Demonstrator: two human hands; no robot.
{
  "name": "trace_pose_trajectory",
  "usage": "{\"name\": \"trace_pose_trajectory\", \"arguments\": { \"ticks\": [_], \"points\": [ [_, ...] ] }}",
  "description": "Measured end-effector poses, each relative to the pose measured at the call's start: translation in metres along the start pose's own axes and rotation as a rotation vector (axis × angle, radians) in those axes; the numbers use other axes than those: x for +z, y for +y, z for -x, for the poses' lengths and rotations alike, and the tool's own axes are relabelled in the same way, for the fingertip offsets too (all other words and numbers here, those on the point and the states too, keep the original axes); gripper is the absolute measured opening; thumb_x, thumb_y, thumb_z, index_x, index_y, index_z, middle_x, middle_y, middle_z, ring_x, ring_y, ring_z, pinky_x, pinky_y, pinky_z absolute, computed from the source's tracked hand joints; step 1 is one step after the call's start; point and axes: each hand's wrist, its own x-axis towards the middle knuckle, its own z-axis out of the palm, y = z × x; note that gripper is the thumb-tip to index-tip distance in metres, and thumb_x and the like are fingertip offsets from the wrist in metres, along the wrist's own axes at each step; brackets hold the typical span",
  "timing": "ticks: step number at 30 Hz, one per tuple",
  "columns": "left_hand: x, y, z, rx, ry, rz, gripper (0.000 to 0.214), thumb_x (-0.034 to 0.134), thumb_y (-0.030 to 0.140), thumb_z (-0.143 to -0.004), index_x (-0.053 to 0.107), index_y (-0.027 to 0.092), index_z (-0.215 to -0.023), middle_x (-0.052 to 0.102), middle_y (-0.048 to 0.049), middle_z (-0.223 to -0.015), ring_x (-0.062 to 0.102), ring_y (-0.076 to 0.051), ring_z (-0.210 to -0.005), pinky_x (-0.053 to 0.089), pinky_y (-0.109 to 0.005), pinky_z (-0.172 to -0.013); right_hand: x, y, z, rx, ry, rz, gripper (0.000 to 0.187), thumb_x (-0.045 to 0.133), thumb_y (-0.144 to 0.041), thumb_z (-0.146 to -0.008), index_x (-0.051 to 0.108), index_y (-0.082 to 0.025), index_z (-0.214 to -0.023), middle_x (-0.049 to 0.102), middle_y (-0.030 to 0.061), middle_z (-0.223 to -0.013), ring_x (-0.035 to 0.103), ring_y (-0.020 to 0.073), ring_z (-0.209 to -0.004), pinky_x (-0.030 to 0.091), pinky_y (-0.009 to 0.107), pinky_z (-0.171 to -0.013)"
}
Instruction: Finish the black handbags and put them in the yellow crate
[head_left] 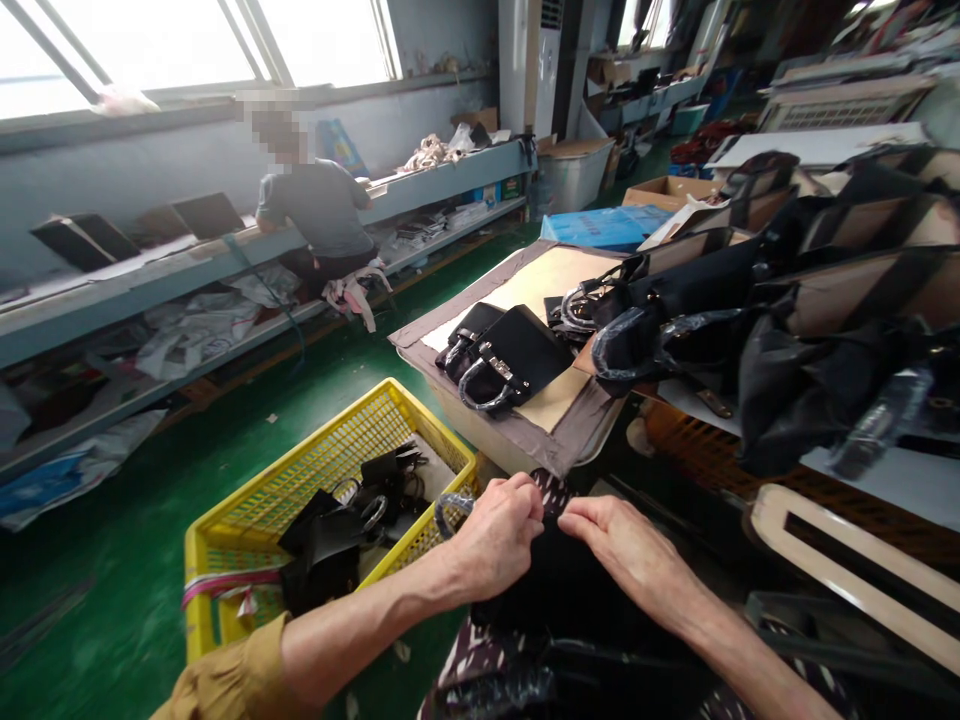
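Above my lap, a black handbag (pixel 577 600) rests on patterned cloth. My left hand (pixel 499 530) is closed over the bag's left side, fingers curled tight. Just right of it, my right hand (pixel 611 535) makes a pinch with thumb and fingertips near the bag's top edge. Whatever lies in either set of fingers is too small or hidden to make out. A plastic-wrapped handle (pixel 452 512) shows beside my left hand. Ahead, black handbags (pixel 517 355) with wrapped handles lie on a covered table (pixel 480 290).
A yellow basket (pixel 300 430) at my left holds black bag pieces (pixel 330 540). Many black and beige bags (pixel 825 290) are piled at right, near a pale slotted board (pixel 847 560). A person (pixel 315 210) sits at the long bench (pixel 172 285) by the windows.
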Motion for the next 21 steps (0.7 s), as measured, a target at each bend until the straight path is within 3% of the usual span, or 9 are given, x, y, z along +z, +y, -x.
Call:
{"name": "trace_pose_trajectory", "arguments": {
  "ticks": [3, 8, 15, 21],
  "points": [
    [-0.001, -0.001, -0.006, -0.039, -0.016, 0.012, 0.014, 0.047, 0.004, -0.067, 0.040, 0.016, -0.064, 0.050, -0.0003, -0.073, 0.047, -0.011, -0.067, 0.035, -0.022, -0.061, 0.001, -0.001, 0.000, 0.007, 0.048, 0.002, 0.022, 0.043, -0.031, -0.082, 0.065, -0.028, -0.081, 0.069, 0.0001, -0.081, 0.062, 0.0195, -0.081, 0.039, 0.026, -0.066],
    [0.011, -0.008, -0.007, 0.033, 0.093, 0.036, 0.012, 0.046, 0.003, -0.069, 0.045, 0.015, -0.067, 0.053, -0.0020, -0.078, 0.050, -0.012, -0.074, 0.038, -0.022, -0.067, 0.004, -0.002, -0.001, -0.090, 0.129, -0.075, 0.029, 0.046, -0.024, -0.079, 0.065, -0.033, -0.098, 0.068, -0.0011, -0.100, 0.061, 0.0203, -0.095, 0.042, 0.029, -0.080],
    [0.017, -0.007, -0.001, 0.050, 0.183, 0.183, 0.011, 0.051, 0.007, -0.074, 0.051, 0.015, -0.066, 0.057, -0.0014, -0.079, 0.052, -0.011, -0.070, 0.040, -0.022, -0.066, 0.003, 0.002, -0.001, -0.174, 0.119, -0.204, 0.027, 0.044, -0.021, -0.078, 0.066, -0.028, -0.092, 0.069, -0.0014, -0.094, 0.061, 0.0170, -0.088, 0.042, 0.026, -0.080],
    [0.014, -0.008, -0.002, 0.083, 0.175, 0.208, 0.012, 0.052, 0.003, -0.072, 0.052, 0.014, -0.066, 0.057, -0.0022, -0.080, 0.052, -0.011, -0.072, 0.041, -0.021, -0.067, 0.007, 0.003, -0.001, -0.196, 0.116, -0.139, 0.022, 0.044, -0.023, -0.078, 0.064, -0.027, -0.087, 0.066, -0.0022, -0.089, 0.060, 0.0164, -0.082, 0.041, 0.026, -0.074]
  ]
}}
